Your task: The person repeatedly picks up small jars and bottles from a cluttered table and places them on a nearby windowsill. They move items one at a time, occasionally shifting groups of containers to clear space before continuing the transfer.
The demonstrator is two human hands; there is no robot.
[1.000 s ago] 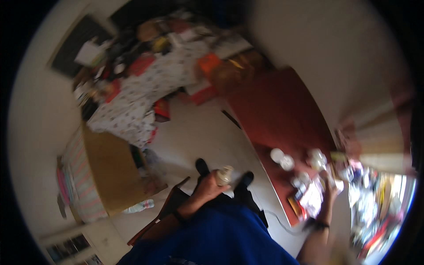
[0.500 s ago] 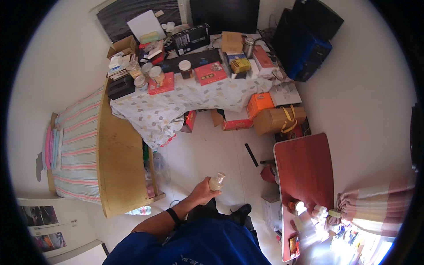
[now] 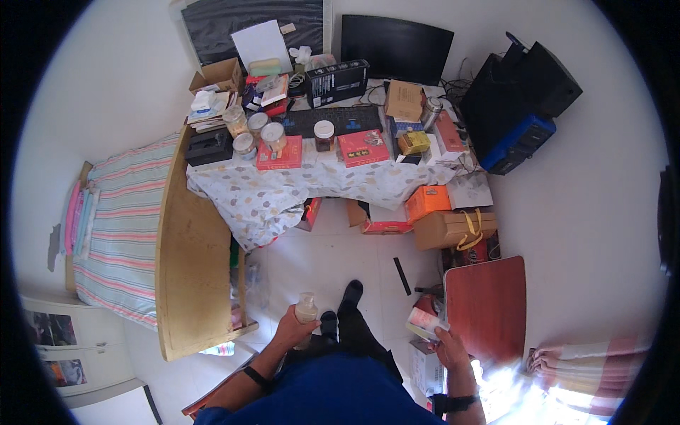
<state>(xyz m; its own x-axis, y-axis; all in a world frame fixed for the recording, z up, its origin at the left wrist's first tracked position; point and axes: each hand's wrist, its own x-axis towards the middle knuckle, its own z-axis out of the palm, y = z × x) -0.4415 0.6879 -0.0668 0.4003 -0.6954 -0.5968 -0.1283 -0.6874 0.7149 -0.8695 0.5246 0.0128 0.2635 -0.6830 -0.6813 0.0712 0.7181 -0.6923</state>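
Over the pale floor (image 3: 368,263), just in front of your body, your left hand (image 3: 290,330) was wrapped round a see-through bottle (image 3: 306,309), pale inside, its top end sticking out past your fingers; exact contents couldn't be told. Your right hand (image 3: 450,350) gripped a small packet (image 3: 425,322), white with pinkish patches, by its near end. That packet sat to the left of the red-brown tabletop (image 3: 485,297); couldn't tell if your wrist touched the edge. Both hands were well apart, both full. Glare washed out the tabletop's near end, so things there were unreadable. A striped curtain (image 3: 591,372) hung at its right.

Below the right hand stood a white carton (image 3: 427,368). Your dark shoes (image 3: 350,296) were on the floor between your hands, with a black strip (image 3: 401,275) lying farther right.

Ahead of you, another tabletop, under a patterned cloth (image 3: 244,205), carried a monitor (image 3: 397,48), a keyboard (image 3: 329,122), a white-lidded jar (image 3: 324,138) between two flat red boxes (image 3: 364,149), and more clear jars (image 3: 273,137) toward the left. To its right stood a black computer case (image 3: 506,106). Under its right end, an orange box (image 3: 427,204) touched a brown box (image 3: 453,231) with a yellow handle. Left side: a bed (image 3: 127,227) with a striped cover.
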